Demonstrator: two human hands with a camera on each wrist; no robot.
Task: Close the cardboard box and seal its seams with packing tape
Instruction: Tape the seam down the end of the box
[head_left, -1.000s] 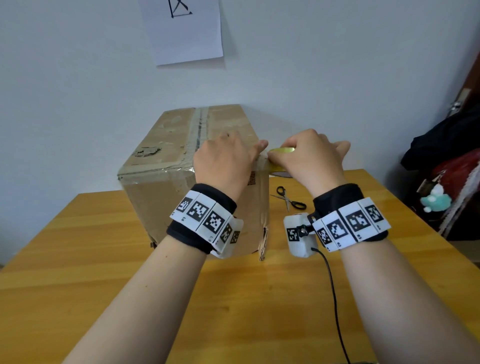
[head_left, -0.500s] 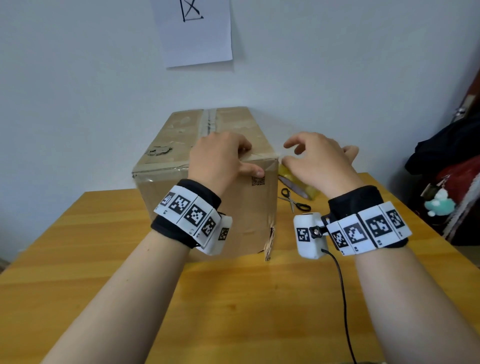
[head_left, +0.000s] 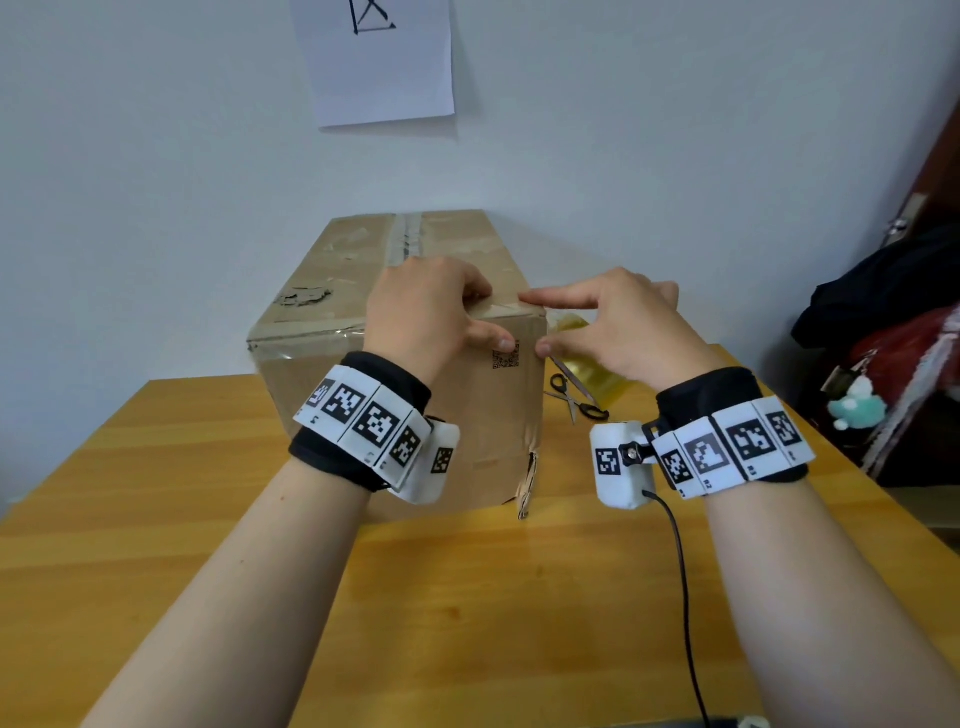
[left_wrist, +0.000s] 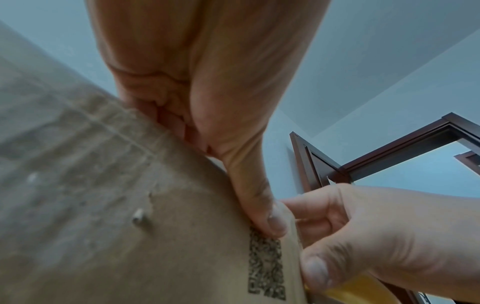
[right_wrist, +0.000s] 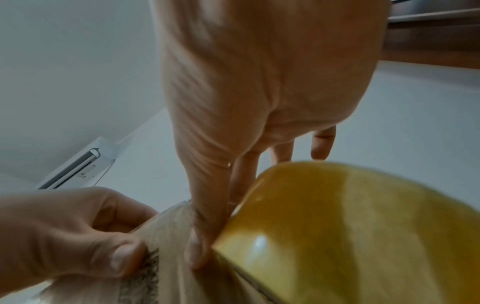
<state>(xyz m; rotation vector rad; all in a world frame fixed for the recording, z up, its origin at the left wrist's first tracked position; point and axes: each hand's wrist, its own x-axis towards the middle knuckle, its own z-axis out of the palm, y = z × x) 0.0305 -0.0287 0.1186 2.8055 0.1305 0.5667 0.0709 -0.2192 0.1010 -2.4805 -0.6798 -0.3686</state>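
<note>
The closed cardboard box (head_left: 483, 410) stands on the wooden table (head_left: 467, 597), with tape along its top seam and front top edge. My left hand (head_left: 441, 317) grips the front top edge near the right corner. Its fingers curl over the top, and the thumb (left_wrist: 259, 207) presses the front face above a printed code (head_left: 505, 358). My right hand (head_left: 582, 322) touches that corner with a straight index finger on top and its thumb (right_wrist: 205, 230) on the vertical edge. The yellow tape roll (head_left: 576, 358) (right_wrist: 350, 226) sits against the box's right side, behind my right hand.
Black-handled scissors (head_left: 576, 400) lie on the table right of the box. A black cable (head_left: 680, 571) runs from my right wrist toward me. Dark clothes and bags (head_left: 893, 322) are piled past the table's right edge. The box's far end is close to the wall.
My right hand has let go of the tape roll, opened, and come back onto the box's corner. My left thumb has slid down onto the front face.
</note>
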